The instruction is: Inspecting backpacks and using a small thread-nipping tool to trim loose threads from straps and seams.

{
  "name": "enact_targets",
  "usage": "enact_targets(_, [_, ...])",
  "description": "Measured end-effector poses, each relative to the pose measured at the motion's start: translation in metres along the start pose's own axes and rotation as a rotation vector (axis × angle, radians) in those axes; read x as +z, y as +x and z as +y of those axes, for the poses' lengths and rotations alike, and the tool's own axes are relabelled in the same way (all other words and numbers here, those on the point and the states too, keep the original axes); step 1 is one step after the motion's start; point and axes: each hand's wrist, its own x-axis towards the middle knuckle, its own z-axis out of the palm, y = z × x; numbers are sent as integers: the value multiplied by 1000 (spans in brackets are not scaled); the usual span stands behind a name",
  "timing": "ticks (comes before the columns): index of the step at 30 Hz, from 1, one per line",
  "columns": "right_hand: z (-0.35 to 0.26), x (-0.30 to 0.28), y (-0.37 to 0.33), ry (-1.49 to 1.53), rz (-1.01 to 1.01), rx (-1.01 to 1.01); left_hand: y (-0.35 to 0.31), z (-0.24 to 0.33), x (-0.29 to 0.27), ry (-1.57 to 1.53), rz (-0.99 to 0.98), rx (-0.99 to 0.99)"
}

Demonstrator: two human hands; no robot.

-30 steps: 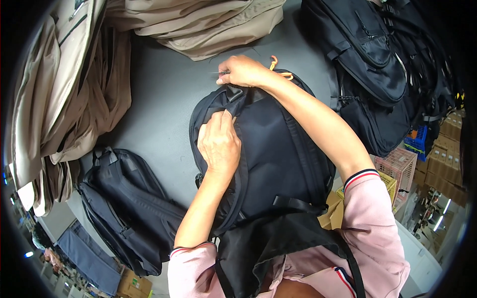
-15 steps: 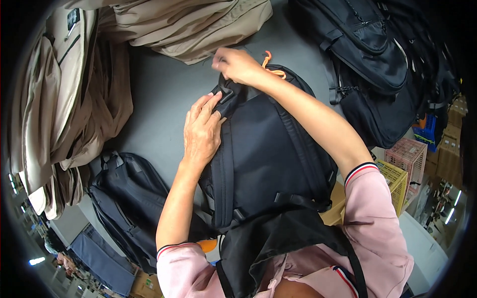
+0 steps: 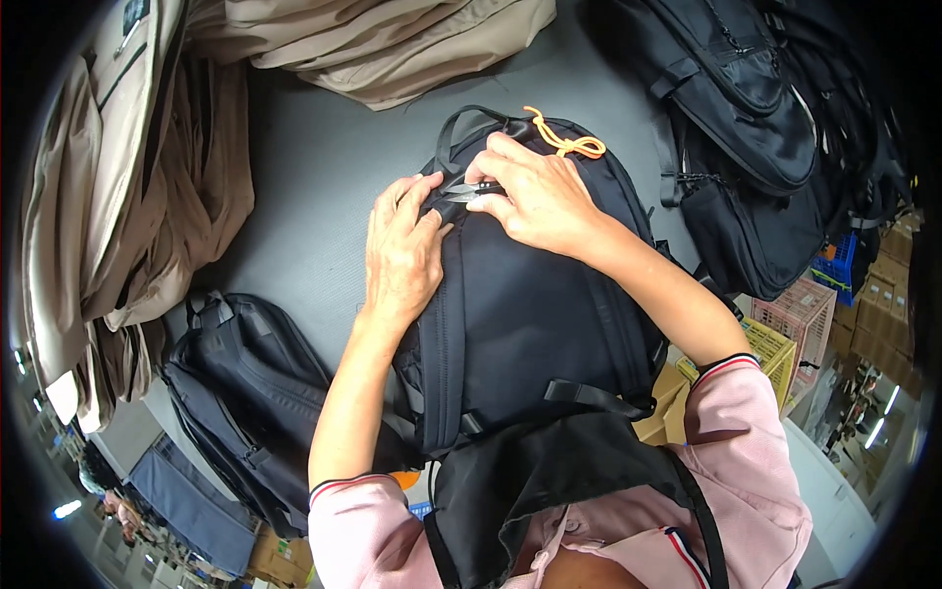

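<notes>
Two hands are working at the top end of a black backpack [image 3: 535, 304], a bit above the middle of the frame. The right hand [image 3: 538, 201] is closed around a small pair of thread snips [image 3: 469, 190], fingers curled over the handle, and the little blades point toward frame left. The left hand [image 3: 400, 253] lies flat on the pack's left edge with fingers stretched upward, fingertips pressing the fabric right next to the blade tips. It isn't gripping anything as far as I can see, just pinning the material down.

Key relation: the pack's long axis runs from the person's chest at the bottom of the frame up toward the top, slightly tilted. The spot being worked sits at the far end, near the grab handle and an orange cord pull [image 3: 569, 143]. Both hands meet there nearly touching, with the snips between them, so the right hand is the one actually on it.

Further out, the pack lies on a grey table [image 3: 314, 177]. Beige bags [image 3: 392, 39] are piled in the upper left and top, more black backpacks [image 3: 746, 118] are stacked at upper right, and another dark one [image 3: 245, 393] sits lower left. Plastic crates [image 3: 785, 329] show at the right edge.
</notes>
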Motion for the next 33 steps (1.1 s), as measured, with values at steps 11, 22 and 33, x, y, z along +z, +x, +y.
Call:
enact_targets(11, [7, -3, 7, -167, 46, -278, -1, -1, 0, 27, 10, 5])
enact_targets(22, [2, -4, 1, 28, 55, -46, -3, -1, -2, 23, 9, -14])
enact_targets(33, [1, -11, 14, -200, 57, -346, -3, -2, 1, 23, 18, -9])
